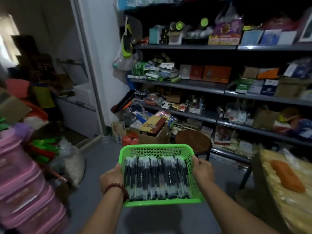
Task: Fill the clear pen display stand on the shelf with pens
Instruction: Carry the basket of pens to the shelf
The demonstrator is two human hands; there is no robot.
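hands: left [112, 179] and right [202, 169] grip green basket [156, 148] sides | pens [157, 179] lie inside, between them

One basket [152, 146], two hands [111, 178] [203, 170], many pens [157, 179]

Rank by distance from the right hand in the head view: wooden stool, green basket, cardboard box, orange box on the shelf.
1. green basket, held at its right rim by the right hand.
2. wooden stool, just ahead.
3. cardboard box, left of the stool, farther back.
4. orange box, up on the shelf.
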